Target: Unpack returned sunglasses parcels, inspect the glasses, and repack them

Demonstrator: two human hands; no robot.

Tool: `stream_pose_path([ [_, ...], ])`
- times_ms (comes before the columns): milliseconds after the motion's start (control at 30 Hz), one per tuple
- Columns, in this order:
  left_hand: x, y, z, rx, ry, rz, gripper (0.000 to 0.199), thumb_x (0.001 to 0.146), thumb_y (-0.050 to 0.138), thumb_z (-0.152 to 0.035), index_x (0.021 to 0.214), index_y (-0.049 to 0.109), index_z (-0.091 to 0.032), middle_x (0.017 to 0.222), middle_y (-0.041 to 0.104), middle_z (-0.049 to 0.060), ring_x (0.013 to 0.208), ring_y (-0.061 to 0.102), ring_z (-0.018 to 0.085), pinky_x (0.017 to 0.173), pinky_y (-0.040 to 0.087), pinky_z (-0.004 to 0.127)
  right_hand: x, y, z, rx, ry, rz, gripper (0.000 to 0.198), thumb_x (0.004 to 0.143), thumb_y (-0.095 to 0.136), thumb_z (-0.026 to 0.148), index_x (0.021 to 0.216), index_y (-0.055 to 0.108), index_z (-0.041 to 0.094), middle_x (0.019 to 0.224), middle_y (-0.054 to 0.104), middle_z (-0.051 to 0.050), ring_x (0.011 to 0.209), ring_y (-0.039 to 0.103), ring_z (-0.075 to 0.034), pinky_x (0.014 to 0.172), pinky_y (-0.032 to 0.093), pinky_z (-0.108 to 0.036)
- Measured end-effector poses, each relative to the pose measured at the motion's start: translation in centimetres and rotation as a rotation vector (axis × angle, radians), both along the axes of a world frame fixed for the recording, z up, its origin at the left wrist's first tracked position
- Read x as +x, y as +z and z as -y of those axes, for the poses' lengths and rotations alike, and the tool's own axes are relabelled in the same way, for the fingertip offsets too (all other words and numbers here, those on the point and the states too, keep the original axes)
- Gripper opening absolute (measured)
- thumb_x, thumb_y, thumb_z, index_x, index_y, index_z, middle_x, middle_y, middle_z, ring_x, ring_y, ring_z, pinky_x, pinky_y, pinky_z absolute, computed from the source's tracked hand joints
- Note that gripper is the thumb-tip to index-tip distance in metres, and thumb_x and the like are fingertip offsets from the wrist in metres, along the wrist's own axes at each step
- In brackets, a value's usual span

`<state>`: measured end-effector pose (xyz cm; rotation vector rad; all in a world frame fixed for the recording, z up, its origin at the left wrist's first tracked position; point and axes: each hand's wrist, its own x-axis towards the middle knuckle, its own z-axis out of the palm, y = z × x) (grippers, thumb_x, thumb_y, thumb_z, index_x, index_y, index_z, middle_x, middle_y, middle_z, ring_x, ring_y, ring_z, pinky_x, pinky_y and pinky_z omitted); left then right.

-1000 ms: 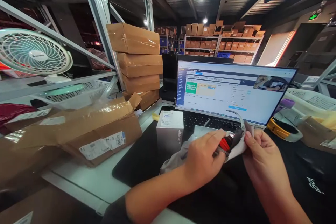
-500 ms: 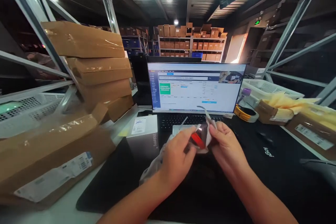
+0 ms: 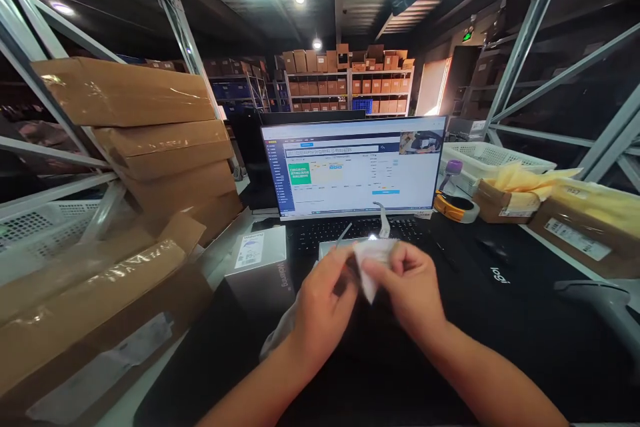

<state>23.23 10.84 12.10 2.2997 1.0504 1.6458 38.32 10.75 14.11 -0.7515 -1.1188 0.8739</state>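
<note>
Both hands meet over the dark desk mat (image 3: pixel 480 333), in front of the keyboard (image 3: pixel 310 233). My right hand (image 3: pixel 413 280) pinches a small white sheet-like piece (image 3: pixel 371 267), blurred by motion, with a thin curled strip (image 3: pixel 384 221) rising behind it. My left hand (image 3: pixel 325 307) has its fingers closed at the left edge of the same piece. The small plastic packet with red on it, seen earlier in the left fingers, is now hidden behind the white piece. Grey crumpled plastic (image 3: pixel 277 340) lies under my left wrist.
A white box (image 3: pixel 260 247) lies left of the keyboard, below the monitor (image 3: pixel 350 173). Cardboard boxes (image 3: pixel 165 147) stack at left, beside a large open carton (image 3: pixel 90 307). At right are a tape roll (image 3: pixel 455 207), a carton with yellow packets (image 3: pixel 505 200) and a grey scanner (image 3: pixel 595 300).
My right hand has turned the white piece toward me, covering the red part of the packet. The view has swung slightly right, so the surroundings appear further left.
</note>
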Motion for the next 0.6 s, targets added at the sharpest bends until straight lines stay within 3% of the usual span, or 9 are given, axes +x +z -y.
stream_pose_path([
  [100, 0.0, 0.5, -0.2, 0.046, -0.055, -0.073, 0.046, 0.089, 0.050, -0.007, 0.131, 0.058, -0.024, 0.129, 0.067, 0.002, 0.123, 0.061, 0.017, 0.119, 0.038, 0.038, 1.3, 1.1, -1.3, -0.047, 0.116, -0.223, 0.063, 0.066, 0.088, 0.040, 0.058, 0.028, 0.021, 0.054, 0.034, 0.008, 0.053, 0.028, -0.009, 0.051, 0.029, -0.022],
  [200, -0.2, 0.9, -0.5, 0.047, -0.022, -0.084, 0.044, 0.088, 0.050, -0.008, 0.128, 0.061, -0.021, 0.128, 0.068, 0.003, 0.123, 0.062, 0.018, 0.118, 0.041, 0.038, 1.6, 1.2, -2.1, -0.050, 0.148, -0.253, 0.066, 0.068, 0.088, 0.041, 0.059, 0.026, 0.020, 0.055, 0.035, 0.007, 0.055, 0.029, -0.009, 0.054, 0.028, -0.022],
  [267, -0.6, 1.3, -0.7, 0.025, 0.066, -0.041, 0.042, 0.084, 0.053, -0.010, 0.124, 0.065, -0.020, 0.125, 0.070, 0.005, 0.120, 0.064, 0.020, 0.113, 0.046, 0.039, 2.2, 1.2, -2.4, -0.048, 0.172, -0.158, 0.066, 0.068, 0.088, 0.042, 0.059, 0.026, 0.021, 0.055, 0.032, 0.007, 0.055, 0.027, -0.009, 0.054, 0.026, -0.023],
  [367, -1.6, 2.0, -1.0, -0.077, 0.208, 0.058, 0.043, 0.077, 0.057, -0.012, 0.117, 0.069, -0.021, 0.118, 0.072, 0.004, 0.111, 0.067, 0.022, 0.101, 0.055, 0.039, 4.8, 1.9, -2.2, -0.045, 0.223, 0.223, 0.060, 0.070, 0.085, 0.044, 0.059, 0.030, 0.022, 0.055, 0.032, 0.007, 0.053, 0.027, -0.009, 0.052, 0.023, -0.024],
  [400, -2.0, 2.2, -1.1, -0.116, 0.236, 0.076, 0.043, 0.076, 0.057, -0.013, 0.116, 0.070, -0.023, 0.117, 0.073, 0.003, 0.110, 0.068, 0.022, 0.099, 0.056, 0.039, 6.1, 2.3, -2.0, -0.020, 0.170, 0.365, 0.056, 0.074, 0.082, 0.044, 0.059, 0.033, 0.022, 0.055, 0.034, 0.006, 0.052, 0.030, -0.010, 0.052, 0.024, -0.024],
  [467, -2.8, 2.5, -1.3, -0.154, 0.246, 0.064, 0.044, 0.076, 0.058, -0.014, 0.116, 0.071, -0.025, 0.114, 0.073, 0.002, 0.110, 0.068, 0.023, 0.099, 0.056, 0.040, 8.9, 3.1, -1.4, 0.066, -0.088, 0.592, 0.048, 0.081, 0.075, 0.044, 0.062, 0.037, 0.023, 0.056, 0.041, 0.004, 0.053, 0.037, -0.012, 0.052, 0.027, -0.025],
  [533, -3.3, 2.8, -1.6, -0.118, 0.206, 0.012, 0.045, 0.076, 0.059, -0.014, 0.118, 0.071, -0.026, 0.112, 0.074, 0.001, 0.110, 0.068, 0.023, 0.105, 0.053, 0.043, 11.3, 3.6, -0.9, 0.146, -0.374, 0.724, 0.037, 0.084, 0.071, 0.043, 0.068, 0.043, 0.024, 0.059, 0.049, 0.003, 0.054, 0.043, -0.015, 0.053, 0.030, -0.027],
  [600, -3.5, 2.9, -1.7, -0.045, 0.148, -0.045, 0.046, 0.076, 0.059, -0.012, 0.119, 0.071, -0.026, 0.110, 0.075, 0.001, 0.108, 0.069, 0.022, 0.110, 0.049, 0.045, 12.4, 3.8, -0.4, 0.194, -0.502, 0.814, 0.025, 0.084, 0.070, 0.043, 0.080, 0.053, 0.025, 0.065, 0.058, 0.002, 0.055, 0.050, -0.016, 0.054, 0.034, -0.028],
])
